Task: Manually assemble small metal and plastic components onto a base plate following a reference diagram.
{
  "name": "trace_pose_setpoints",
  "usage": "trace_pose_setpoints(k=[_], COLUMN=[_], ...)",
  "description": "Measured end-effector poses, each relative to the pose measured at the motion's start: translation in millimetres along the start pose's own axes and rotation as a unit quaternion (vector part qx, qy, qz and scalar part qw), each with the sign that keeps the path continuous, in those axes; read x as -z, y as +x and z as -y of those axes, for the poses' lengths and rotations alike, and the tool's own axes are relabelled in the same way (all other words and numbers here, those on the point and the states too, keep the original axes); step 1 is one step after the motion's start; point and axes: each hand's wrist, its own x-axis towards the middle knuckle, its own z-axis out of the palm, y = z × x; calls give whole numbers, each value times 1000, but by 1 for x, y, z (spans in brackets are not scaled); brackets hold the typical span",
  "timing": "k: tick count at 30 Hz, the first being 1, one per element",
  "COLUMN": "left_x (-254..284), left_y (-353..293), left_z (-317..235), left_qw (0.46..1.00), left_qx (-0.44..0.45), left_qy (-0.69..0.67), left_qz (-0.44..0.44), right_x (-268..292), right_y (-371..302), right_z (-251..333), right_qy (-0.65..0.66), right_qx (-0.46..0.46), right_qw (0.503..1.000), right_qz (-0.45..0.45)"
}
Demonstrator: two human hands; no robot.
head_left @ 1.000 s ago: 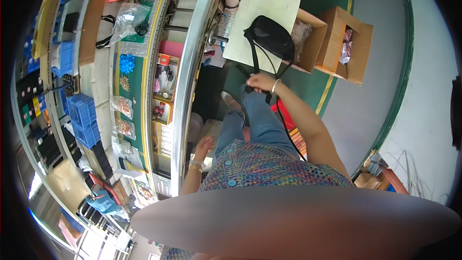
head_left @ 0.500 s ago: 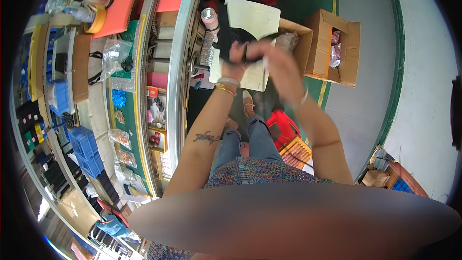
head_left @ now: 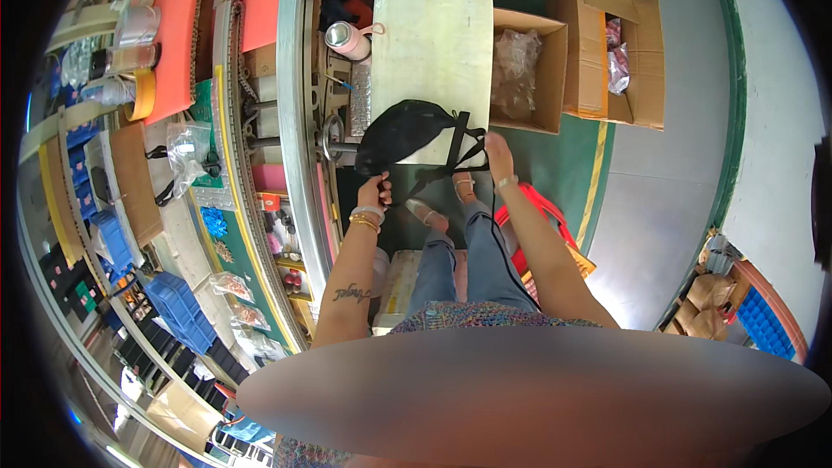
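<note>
A black waist bag with dangling straps is stretched between my hands over the near end of a pale tabletop. My left hand is closed at the bag's lower left end, its fingers curled in. At the other side my right hand grips the black strap, which loops and hangs beside it. A long thin part of the strap runs down past my right leg. What lies inside the bag is hidden.
A pink-and-silver tumbler stands left of the tabletop. Right of it are a cardboard box with clear plastic and another open box with pink packets. Red stools stand near my right leg and at the far end. A metal-edged workbench runs along the left.
My hands, crossed and blurred over the tabletop before, have come apart and nearer to me. The bag is now spread between them, with its strap at my right hand.
</note>
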Motion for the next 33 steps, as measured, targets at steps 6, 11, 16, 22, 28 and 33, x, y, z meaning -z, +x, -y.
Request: trace_pose_setpoints(k=[6, 11, 16, 22, 28, 33], left_x=[8, -29, 5, -4, 159, 277], left_y=[44, 68, 75, -41, -186, -201], left_z=[12, 10, -20, 61, 80, 96], left_qw=[991, 965, 954, 679, 445, 444], left_qx=[-76, -263, -288, -546, -516, -424], left_qy=[-79, 9, 49, 490, 713, 772], left_qz=[-79, -11, -71, -14, -166, -163], right_x=[-65, -24, 17, 265, 282, 239], right_y=[87, 88, 84, -48, -172, -190], right_z=[68, 65, 33, -224, -282, -282], right_qy=[-86, 19, 41, -429, -250, -516], right_qx=[6, -46, -43, -223, -298, -369], right_qw=[935, 934, 989, 873, 823, 665], right_qz=[344, 353, 134, 68, 415, 394])
